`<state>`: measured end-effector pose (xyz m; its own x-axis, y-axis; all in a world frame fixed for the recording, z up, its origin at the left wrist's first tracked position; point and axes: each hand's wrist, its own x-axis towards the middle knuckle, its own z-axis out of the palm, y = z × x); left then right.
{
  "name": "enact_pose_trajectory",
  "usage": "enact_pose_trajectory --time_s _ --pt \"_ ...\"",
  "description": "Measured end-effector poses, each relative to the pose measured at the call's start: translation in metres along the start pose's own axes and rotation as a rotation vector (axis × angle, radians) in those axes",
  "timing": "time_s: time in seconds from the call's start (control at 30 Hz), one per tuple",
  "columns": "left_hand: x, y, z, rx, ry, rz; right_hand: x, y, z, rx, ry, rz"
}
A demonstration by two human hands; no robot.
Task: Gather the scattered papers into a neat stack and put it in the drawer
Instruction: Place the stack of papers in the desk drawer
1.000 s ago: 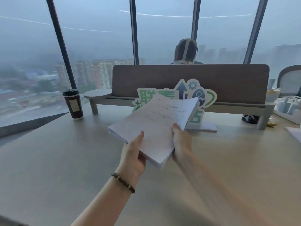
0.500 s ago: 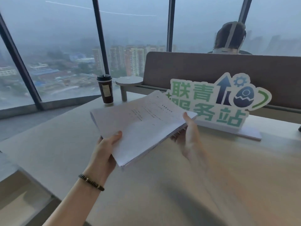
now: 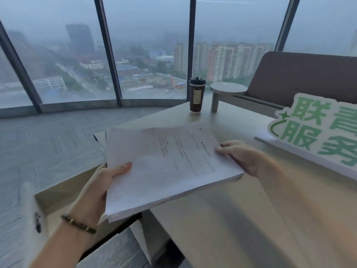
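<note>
I hold a thick stack of white printed papers (image 3: 164,167) in the air over the desk's left edge. My left hand (image 3: 100,188) grips its near left side, thumb on the top sheet, fingers hidden underneath. My right hand (image 3: 241,155) holds the stack's right edge, fingertips on top. The stack tilts slightly and its sheets look roughly aligned. Below the stack, left of the desk, is a pale wooden unit (image 3: 63,192), partly hidden; I cannot tell whether it is the drawer.
The light wooden desk (image 3: 241,219) extends right. A dark coffee cup (image 3: 196,95) stands near its far corner beside a small round stand (image 3: 228,88). A green-and-white sign (image 3: 318,130) sits at right before a brown divider (image 3: 309,74). Grey carpet (image 3: 48,136) and windows lie left.
My view has swung left, so the cup and sign have shifted right. The stack has moved left with both hands, from above the desk out past its left edge.
</note>
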<state>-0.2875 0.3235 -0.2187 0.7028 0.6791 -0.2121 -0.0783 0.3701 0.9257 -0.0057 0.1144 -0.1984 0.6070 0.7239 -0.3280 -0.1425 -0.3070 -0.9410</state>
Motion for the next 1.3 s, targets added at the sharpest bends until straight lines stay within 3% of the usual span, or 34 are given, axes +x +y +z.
enact_pose_trajectory --time_s 0.2,0.43,0.63,0.97,1.3 --pt "-0.019 0.011 -0.074 -0.079 0.202 -0.002 0.045 -0.009 0.090 -0.035 -0.145 -0.020" --pt "-0.042 0.020 -0.129 -0.068 0.434 0.097 0.077 -0.019 0.190 -0.163 -0.161 -0.067" --pt "-0.043 0.022 -0.187 -0.057 0.557 0.036 0.097 -0.017 0.259 -0.200 -0.222 -0.094" --pt "-0.002 0.004 -0.231 -0.055 0.573 -0.134 0.135 0.000 0.338 -0.560 -0.185 -0.117" --pt "0.037 -0.038 -0.253 -0.104 0.589 -0.228 0.155 0.023 0.366 -0.710 -0.090 -0.123"
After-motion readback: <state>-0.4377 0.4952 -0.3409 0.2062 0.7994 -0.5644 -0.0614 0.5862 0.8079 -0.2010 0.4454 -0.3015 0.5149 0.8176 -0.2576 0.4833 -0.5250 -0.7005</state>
